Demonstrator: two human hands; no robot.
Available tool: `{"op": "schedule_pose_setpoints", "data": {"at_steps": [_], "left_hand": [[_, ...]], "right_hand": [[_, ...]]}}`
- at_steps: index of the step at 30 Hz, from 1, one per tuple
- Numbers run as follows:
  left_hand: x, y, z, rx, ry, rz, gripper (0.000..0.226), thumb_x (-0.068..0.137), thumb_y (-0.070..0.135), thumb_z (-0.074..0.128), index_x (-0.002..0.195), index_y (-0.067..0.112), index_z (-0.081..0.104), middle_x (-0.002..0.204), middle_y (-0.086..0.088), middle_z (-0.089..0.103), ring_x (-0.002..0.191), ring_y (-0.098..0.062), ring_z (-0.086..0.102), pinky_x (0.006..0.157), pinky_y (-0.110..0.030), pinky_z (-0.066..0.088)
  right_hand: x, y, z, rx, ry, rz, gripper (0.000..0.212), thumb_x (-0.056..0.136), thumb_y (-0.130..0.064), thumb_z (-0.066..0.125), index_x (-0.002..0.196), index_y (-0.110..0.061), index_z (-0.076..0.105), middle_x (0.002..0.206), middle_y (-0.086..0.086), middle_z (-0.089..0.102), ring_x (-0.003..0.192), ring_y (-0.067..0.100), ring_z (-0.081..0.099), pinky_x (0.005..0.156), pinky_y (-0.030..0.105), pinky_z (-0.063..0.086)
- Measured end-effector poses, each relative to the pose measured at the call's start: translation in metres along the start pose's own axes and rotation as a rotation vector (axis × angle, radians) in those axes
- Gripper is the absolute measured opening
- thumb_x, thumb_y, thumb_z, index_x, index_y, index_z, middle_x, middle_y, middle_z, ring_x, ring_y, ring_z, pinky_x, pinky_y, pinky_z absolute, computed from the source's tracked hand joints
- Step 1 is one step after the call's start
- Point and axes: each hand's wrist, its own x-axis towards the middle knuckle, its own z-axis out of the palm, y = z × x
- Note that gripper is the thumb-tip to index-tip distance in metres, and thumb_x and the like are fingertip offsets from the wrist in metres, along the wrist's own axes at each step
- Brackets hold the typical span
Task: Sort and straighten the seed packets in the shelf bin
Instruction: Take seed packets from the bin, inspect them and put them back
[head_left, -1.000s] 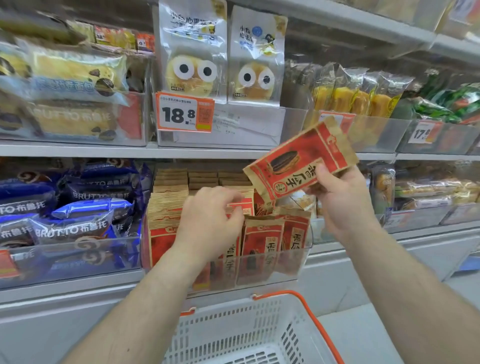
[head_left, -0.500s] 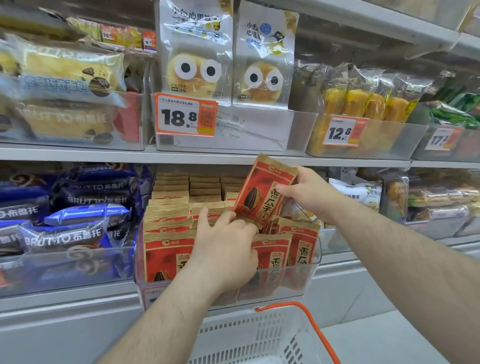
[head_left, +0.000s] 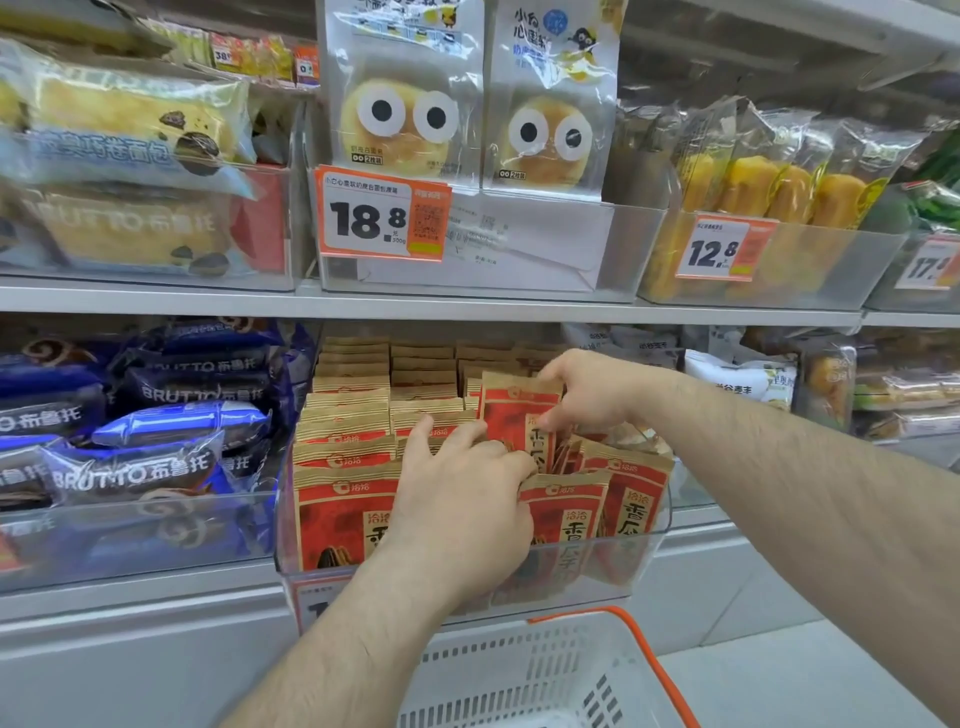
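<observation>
Store shelving is seen ahead, with a white basket (head_left: 545, 675) with an orange rim nearest the viewer, below the shelf edge. Just beyond it, a clear shelf bin (head_left: 641, 551) is noted on the lower shelf, filled with red-and-brown seed packets (head_left: 337, 512) standing in rows. The left hand (head_left: 457, 509) is set among the front packets, its fingers curled over their top edges. Slightly farther in, one raised packet (head_left: 511, 410) is pinched at its upper right corner by the right hand (head_left: 592, 395) and held partly inside the bin, tilted. Blue snack bags (head_left: 140, 467) are recorded in the bin to the left. An orange price tag (head_left: 382, 213) marked 18.8 is fixed on the upper shelf.
</observation>
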Motion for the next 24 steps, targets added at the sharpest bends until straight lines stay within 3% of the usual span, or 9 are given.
{"op": "schedule_pose_setpoints", "data": {"at_steps": [2,6,10,13,15,17,21,24], "left_hand": [[0.0,0.001,-0.001,-0.006,0.004,-0.003,0.04,0.101,0.036,0.043,0.139,0.034,0.053,0.144,0.014,0.052,0.15,-0.014,0.018,0.121,-0.055,-0.005],[-0.001,0.001,-0.001,0.0,0.013,-0.005,0.04,0.101,0.036,0.043,0.14,0.034,0.052,0.145,0.014,0.052,0.15,-0.014,0.018,0.121,-0.054,-0.005],[-0.001,0.001,-0.001,0.003,0.024,-0.008,0.045,0.101,0.037,0.042,0.146,0.037,0.044,0.147,0.015,0.049,0.149,-0.013,0.019,0.121,-0.052,-0.003],[0.0,0.001,0.0,0.004,0.026,-0.007,0.049,0.101,0.037,0.042,0.149,0.038,0.039,0.149,0.015,0.047,0.149,-0.013,0.019,0.121,-0.052,-0.003],[0.0,0.0,0.0,-0.009,0.031,-0.001,0.049,0.101,0.037,0.042,0.15,0.038,0.039,0.149,0.015,0.047,0.149,-0.013,0.019,0.121,-0.051,-0.003],[0.0,-0.001,0.001,-0.031,0.05,0.009,0.046,0.102,0.039,0.041,0.148,0.039,0.042,0.147,0.016,0.049,0.148,-0.012,0.022,0.121,-0.05,-0.002],[-0.001,-0.002,0.002,-0.13,0.164,0.014,0.034,0.102,0.042,0.044,0.131,0.042,0.061,0.133,0.017,0.061,0.138,-0.008,0.038,0.119,-0.041,0.008],[-0.002,-0.003,0.006,-0.161,0.223,0.029,0.026,0.099,0.039,0.051,0.114,0.04,0.073,0.118,0.015,0.069,0.129,-0.011,0.049,0.116,-0.042,0.018]], "right_hand": [[0.003,-0.005,0.002,-0.148,-0.01,-0.019,0.018,0.083,-0.026,0.077,0.099,-0.023,0.068,0.097,-0.01,0.069,0.089,0.012,0.065,0.08,0.032,0.053],[0.008,-0.014,-0.002,-0.161,0.109,-0.107,0.011,0.081,-0.026,0.079,0.08,-0.021,0.069,0.082,-0.008,0.067,0.078,0.011,0.063,0.065,0.025,0.047],[0.013,-0.016,0.009,-0.281,0.053,-0.115,0.03,0.083,-0.026,0.078,0.062,-0.024,0.056,0.069,-0.006,0.057,0.066,0.012,0.053,0.056,0.024,0.037],[0.015,-0.019,0.013,-0.312,0.037,-0.109,0.039,0.083,-0.026,0.078,0.058,-0.029,0.048,0.068,-0.01,0.052,0.067,0.01,0.05,0.056,0.023,0.034],[0.014,-0.023,0.009,-0.347,0.022,-0.122,0.027,0.083,-0.028,0.078,0.064,-0.025,0.059,0.072,-0.007,0.059,0.071,0.012,0.055,0.06,0.024,0.04],[0.012,-0.029,0.006,-0.35,0.04,-0.137,0.012,0.081,-0.032,0.079,0.083,-0.023,0.071,0.09,-0.006,0.066,0.086,0.012,0.059,0.073,0.026,0.049],[0.018,-0.036,0.008,-0.347,0.034,-0.14,0.026,0.076,-0.041,0.079,0.098,-0.029,0.07,0.114,-0.008,0.064,0.107,0.014,0.058,0.091,0.034,0.052],[0.026,-0.039,0.017,-0.371,-0.037,-0.109,0.04,0.078,-0.035,0.076,0.112,-0.016,0.069,0.124,0.003,0.065,0.116,0.023,0.059,0.098,0.042,0.051]]}}
